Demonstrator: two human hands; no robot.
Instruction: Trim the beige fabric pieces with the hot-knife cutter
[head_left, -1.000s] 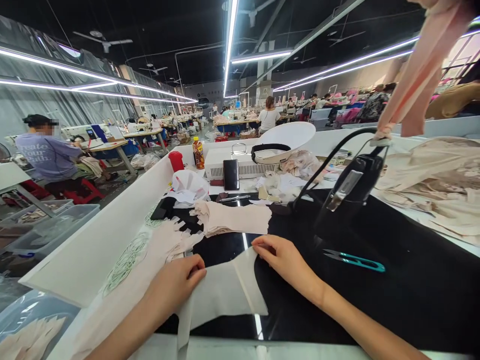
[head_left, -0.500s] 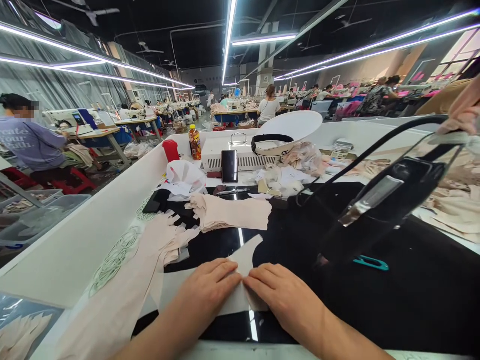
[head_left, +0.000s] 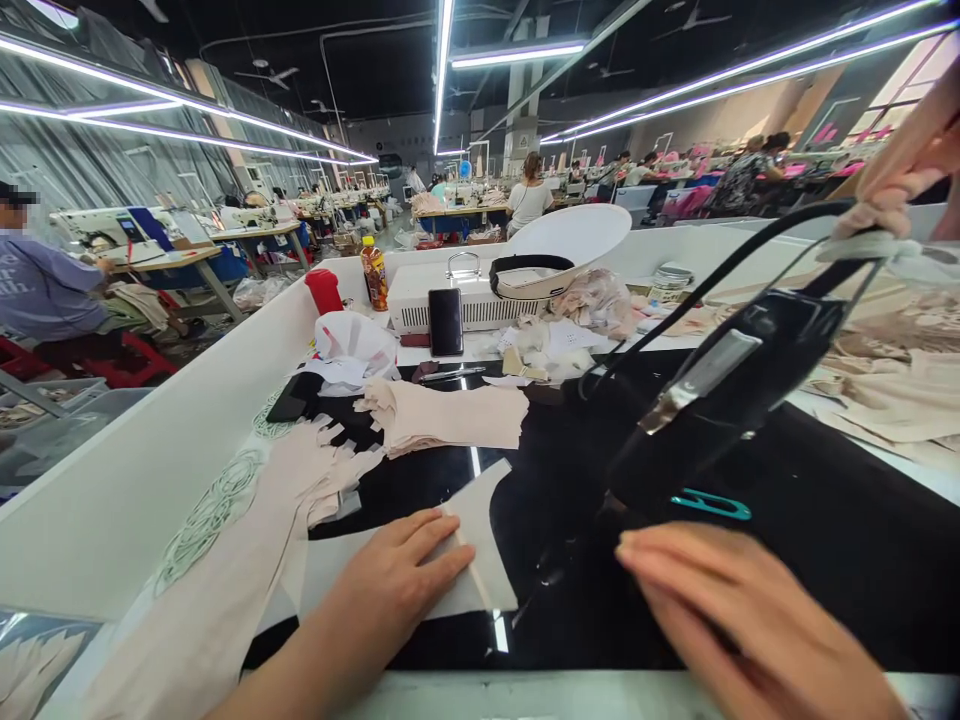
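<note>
My left hand (head_left: 401,565) lies with its fingers stretched over a pale cut piece of cloth (head_left: 491,540) on the black work surface. A narrow raised strip or fold runs across the cloth by its fingertips. Off the cloth to the right, my right hand (head_left: 731,585) is slightly blurred, its fingers stretched out and close together, with nothing seen in them. Just beyond its fingertips hangs a blurred black hand tool (head_left: 720,385) with a metal plate and a cable; its exact kind is unclear. A teal clip-shaped tool (head_left: 716,504) lies behind the right hand.
A stack of beige cloth pieces (head_left: 454,415) lies ahead. More cloth (head_left: 187,610) and green cord (head_left: 214,505) line the left wall (head_left: 172,460). A phone (head_left: 446,322) leans on a white box (head_left: 405,300) at the back. Beige cloth (head_left: 892,390) is heaped at right.
My right hand has left the cloth and moved right, towards the hanging tool. My left hand stays on the cloth. The view has shifted slightly to the right.
</note>
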